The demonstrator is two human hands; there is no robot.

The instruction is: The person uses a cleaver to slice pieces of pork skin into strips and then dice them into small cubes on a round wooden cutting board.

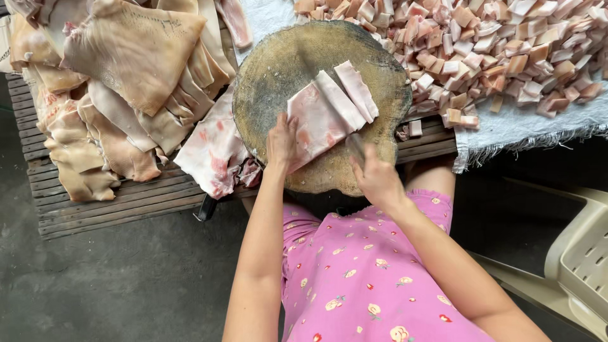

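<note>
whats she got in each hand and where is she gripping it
The right hand grips a knife by its handle. The left hand holds nothing; it presses flat on the near edge of the pork slab.

The knife (356, 145) is mostly hidden under the right hand (378, 178), and the skin pile (114, 76) runs past the frame's top edge.

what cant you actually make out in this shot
- Knife, head view: only a blurred sliver of blade shows above the right hand, which covers the handle.
- Left hand fingers: they lie on the pork slab; whether they press or grip is unclear.
- Cut pieces and stacked skins: both piles run off the top edge.
- Plastic chair: cut by the right edge.
</note>
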